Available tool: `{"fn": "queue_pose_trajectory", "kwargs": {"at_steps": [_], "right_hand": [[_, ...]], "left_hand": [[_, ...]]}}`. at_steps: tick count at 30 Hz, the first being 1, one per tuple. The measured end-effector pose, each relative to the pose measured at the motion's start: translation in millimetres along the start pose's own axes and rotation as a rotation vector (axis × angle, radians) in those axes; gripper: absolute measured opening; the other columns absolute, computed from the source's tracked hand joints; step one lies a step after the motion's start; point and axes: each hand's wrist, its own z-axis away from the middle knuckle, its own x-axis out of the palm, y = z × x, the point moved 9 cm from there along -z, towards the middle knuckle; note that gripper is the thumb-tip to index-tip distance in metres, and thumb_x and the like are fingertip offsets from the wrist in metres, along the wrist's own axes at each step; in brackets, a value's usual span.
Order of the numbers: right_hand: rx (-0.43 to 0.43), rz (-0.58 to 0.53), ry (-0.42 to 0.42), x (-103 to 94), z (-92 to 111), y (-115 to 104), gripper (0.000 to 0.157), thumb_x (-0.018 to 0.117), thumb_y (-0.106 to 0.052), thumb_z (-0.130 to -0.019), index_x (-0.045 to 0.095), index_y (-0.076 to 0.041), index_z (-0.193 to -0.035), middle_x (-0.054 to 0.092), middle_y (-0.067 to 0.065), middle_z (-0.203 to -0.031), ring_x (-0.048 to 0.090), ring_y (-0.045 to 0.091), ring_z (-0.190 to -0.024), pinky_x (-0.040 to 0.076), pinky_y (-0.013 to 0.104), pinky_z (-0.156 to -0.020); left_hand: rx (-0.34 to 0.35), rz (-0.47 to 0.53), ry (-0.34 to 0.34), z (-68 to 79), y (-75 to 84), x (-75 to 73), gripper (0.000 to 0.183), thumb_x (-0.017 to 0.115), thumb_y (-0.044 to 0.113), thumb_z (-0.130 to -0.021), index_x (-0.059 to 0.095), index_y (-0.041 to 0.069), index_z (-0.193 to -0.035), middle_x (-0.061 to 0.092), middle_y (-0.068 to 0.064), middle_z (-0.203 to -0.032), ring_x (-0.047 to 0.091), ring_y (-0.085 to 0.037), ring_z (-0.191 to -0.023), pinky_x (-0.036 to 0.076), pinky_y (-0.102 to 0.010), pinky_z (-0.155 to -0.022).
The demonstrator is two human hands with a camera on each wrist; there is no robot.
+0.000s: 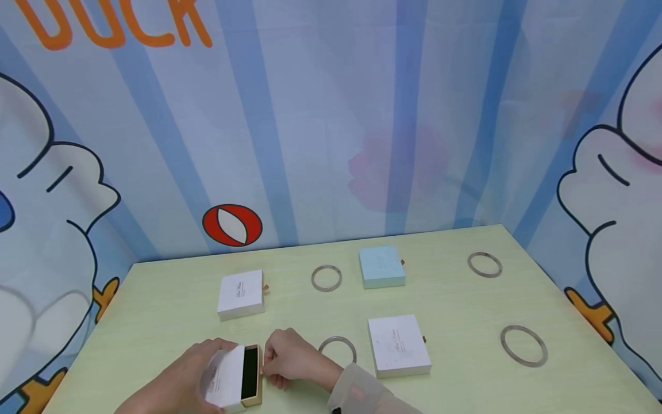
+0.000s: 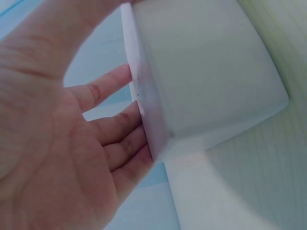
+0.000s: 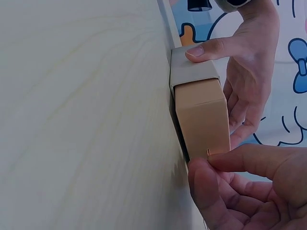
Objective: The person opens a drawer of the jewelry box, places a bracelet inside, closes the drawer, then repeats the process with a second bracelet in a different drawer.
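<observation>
A white drawer-style gift box (image 1: 223,376) lies at the front left of the table, its tan drawer (image 1: 260,374) pulled partly out to the right. Dark lining shows inside the drawer. My left hand (image 1: 178,376) grips the white sleeve, with thumb and fingers on opposite sides, as the left wrist view of the box (image 2: 206,76) also shows. At the drawer's front face (image 3: 204,124), my right hand (image 3: 249,187) pinches the small pull tab between thumb and index finger; the tab itself is mostly hidden. Just behind my right wrist lies a bangle (image 1: 338,339), partly covered.
Two more white boxes stand at the left (image 1: 241,294) and centre right (image 1: 399,345), and a light blue box (image 1: 381,267) sits toward the back. Further bangles lie at back centre (image 1: 326,278), back right (image 1: 484,264) and right (image 1: 523,345). A printed curtain (image 1: 331,144) hangs behind.
</observation>
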Motion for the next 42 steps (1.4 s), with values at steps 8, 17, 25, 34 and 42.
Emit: {"fn": "queue_pose_trajectory", "kwargs": {"at_steps": [8, 17, 25, 34, 42], "right_hand": [[-0.012, 0.02, -0.001, -3.0, 0.9, -1.6, 0.028, 0.067, 0.008, -0.086, 0.063, -0.001, -0.06, 0.056, 0.003, -0.045, 0.05, 0.011, -0.034, 0.042, 0.02, -0.037], [-0.008, 0.011, -0.001, -5.3, 2.6, -2.3, 0.027, 0.067, 0.009, -0.086, 0.062, 0.0, -0.061, 0.057, 0.004, -0.046, 0.05, 0.011, -0.035, 0.044, 0.021, -0.038], [-0.009, 0.015, 0.002, -5.7, 3.5, -1.8, 0.026, 0.067, 0.01, -0.085, 0.062, 0.0, -0.061, 0.057, 0.004, -0.046, 0.051, 0.012, -0.035, 0.045, 0.021, -0.038], [0.0, 0.027, -0.001, -5.6, 3.6, 1.9, 0.027, 0.067, 0.009, -0.086, 0.062, 0.0, -0.06, 0.057, 0.004, -0.046, 0.051, 0.011, -0.035, 0.043, 0.02, -0.038], [0.018, 0.031, -0.005, -6.5, 4.4, 3.5, 0.029, 0.067, 0.009, -0.087, 0.062, -0.001, -0.06, 0.057, 0.004, -0.046, 0.05, 0.011, -0.036, 0.043, 0.02, -0.038]], "left_hand": [[0.029, -0.004, -0.008, -2.5, 2.1, -1.0, 0.105, 0.099, 0.045, -0.048, 0.051, 0.017, -0.137, 0.053, -0.004, -0.129, 0.049, -0.024, -0.106, 0.047, -0.059, -0.094], [0.003, -0.001, 0.002, -0.3, 1.0, -0.1, 0.106, 0.097, 0.053, -0.045, 0.051, 0.022, -0.136, 0.053, -0.003, -0.131, 0.05, -0.025, -0.107, 0.048, -0.061, -0.093], [-0.009, -0.005, 0.004, 0.9, 0.1, 0.9, 0.111, 0.096, 0.058, -0.042, 0.05, 0.023, -0.137, 0.051, -0.005, -0.133, 0.05, -0.026, -0.108, 0.05, -0.061, -0.09], [0.006, 0.001, -0.009, 1.3, -0.1, 2.0, 0.111, 0.095, 0.06, -0.043, 0.05, 0.022, -0.137, 0.052, -0.002, -0.13, 0.049, -0.025, -0.108, 0.048, -0.061, -0.093], [0.029, -0.02, -0.004, 1.0, 1.1, 0.4, 0.111, 0.095, 0.06, -0.045, 0.049, 0.021, -0.138, 0.052, -0.003, -0.132, 0.049, -0.024, -0.108, 0.048, -0.06, -0.093]]}}
